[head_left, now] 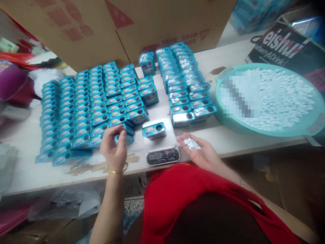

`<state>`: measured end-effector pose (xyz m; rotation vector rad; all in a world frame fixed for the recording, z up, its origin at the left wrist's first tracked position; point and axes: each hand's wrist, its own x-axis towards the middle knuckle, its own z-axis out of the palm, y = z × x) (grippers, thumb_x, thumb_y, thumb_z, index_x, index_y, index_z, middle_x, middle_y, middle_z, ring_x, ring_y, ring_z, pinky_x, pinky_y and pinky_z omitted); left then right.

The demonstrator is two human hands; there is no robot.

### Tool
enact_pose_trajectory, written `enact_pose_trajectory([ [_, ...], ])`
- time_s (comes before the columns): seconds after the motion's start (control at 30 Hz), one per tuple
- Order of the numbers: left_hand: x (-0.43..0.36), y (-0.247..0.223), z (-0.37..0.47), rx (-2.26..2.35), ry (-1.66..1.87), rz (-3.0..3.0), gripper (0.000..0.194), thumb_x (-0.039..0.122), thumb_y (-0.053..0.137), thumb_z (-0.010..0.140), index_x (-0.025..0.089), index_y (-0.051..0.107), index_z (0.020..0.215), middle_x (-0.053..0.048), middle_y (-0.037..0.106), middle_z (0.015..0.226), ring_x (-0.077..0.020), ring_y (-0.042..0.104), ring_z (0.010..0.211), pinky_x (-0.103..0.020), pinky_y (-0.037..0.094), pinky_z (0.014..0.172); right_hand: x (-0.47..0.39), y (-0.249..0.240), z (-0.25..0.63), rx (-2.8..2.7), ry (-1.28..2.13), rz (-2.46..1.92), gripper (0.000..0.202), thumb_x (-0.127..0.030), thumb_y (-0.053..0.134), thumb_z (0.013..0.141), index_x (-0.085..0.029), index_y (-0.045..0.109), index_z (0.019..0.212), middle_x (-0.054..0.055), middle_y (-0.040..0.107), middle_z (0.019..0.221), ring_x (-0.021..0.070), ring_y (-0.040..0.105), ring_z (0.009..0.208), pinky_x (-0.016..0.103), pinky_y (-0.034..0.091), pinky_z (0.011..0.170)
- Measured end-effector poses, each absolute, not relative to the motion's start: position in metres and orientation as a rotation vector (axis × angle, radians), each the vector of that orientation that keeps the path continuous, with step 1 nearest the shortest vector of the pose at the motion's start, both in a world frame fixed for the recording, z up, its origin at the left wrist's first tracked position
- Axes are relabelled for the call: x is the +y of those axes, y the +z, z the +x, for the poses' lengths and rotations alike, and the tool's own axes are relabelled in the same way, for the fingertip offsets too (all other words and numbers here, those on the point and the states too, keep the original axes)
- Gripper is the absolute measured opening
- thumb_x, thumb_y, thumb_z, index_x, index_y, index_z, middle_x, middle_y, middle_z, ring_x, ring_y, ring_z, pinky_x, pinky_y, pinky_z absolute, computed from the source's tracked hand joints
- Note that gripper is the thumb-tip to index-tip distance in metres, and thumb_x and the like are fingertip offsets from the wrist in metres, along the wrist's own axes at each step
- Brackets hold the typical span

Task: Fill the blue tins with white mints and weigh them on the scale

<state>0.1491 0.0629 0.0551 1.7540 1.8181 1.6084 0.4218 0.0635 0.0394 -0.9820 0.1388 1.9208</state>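
Observation:
My left hand (113, 145), fingers curled in toward the thumb, is at the front of the left block of blue tins (98, 91). Whatever its fingers hold, if anything, is hidden; blue tins show just behind it. My right hand (203, 152) is palm up and cupped, holding a small heap of white tablets (191, 144). Between both hands stands a white digital scale (170, 135) with a dark display panel (162, 157). One blue tin (153, 131) with a dark round opening rests on the scale; its reading is too blurred to tell.
Tins with white tablets on top (177, 81) stand in rows behind the scale. A wide turquoise basin (228, 120) full of tablets is at the right, partly pixelated. A large cardboard box (152, 20) backs the table; a black printed box (281, 44) stands behind the basin.

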Motion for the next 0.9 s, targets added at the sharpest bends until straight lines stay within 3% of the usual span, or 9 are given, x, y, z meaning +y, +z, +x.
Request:
enact_pose_trajectory([
  [0.37,0.071,0.070,0.179,1.657,1.366,2.272,0.022,0.019,0.061,0.082,0.020,0.061,0.105,-0.005,0.064,0.096,-0.0172,0.059,0.089,-0.033,0.048,0.079,0.061,0.032,0.419,0.130,1.962,-0.970,0.014,-0.012,0.053,0.085,-0.010,0.063,0.094,0.012,0.072,0.093,0.0214,0.066,0.102,0.031,0.054,0.091],
  [0.5,0.080,0.074,0.196,1.460,1.022,2.609,0.034,0.021,0.063,0.081,0.024,0.058,0.115,-0.007,0.063,0.111,-0.0211,0.056,0.102,-0.039,0.043,0.088,0.061,0.030,0.417,0.129,1.972,-0.965,0.013,-0.012,0.055,0.084,-0.010,0.063,0.094,0.012,0.073,0.093,0.0214,0.066,0.102,0.032,0.054,0.092],
  [0.63,0.086,0.073,0.201,1.387,0.737,2.786,0.031,0.025,0.060,0.085,0.027,0.058,0.115,-0.004,0.063,0.119,-0.0237,0.054,0.110,-0.044,0.033,0.095,0.061,0.028,0.417,0.138,1.973,-0.968,0.012,-0.012,0.056,0.083,-0.011,0.063,0.093,0.012,0.073,0.092,0.0211,0.067,0.101,0.032,0.055,0.091],
  [0.9,0.075,0.065,0.179,1.658,1.015,2.565,0.037,0.025,0.065,0.080,0.026,0.057,0.117,-0.007,0.063,0.114,-0.0242,0.055,0.108,-0.042,0.036,0.094,0.063,0.029,0.416,0.139,1.998,-0.979,0.014,-0.013,0.056,0.084,-0.009,0.063,0.095,0.014,0.072,0.094,0.0224,0.066,0.102,0.031,0.055,0.090],
])
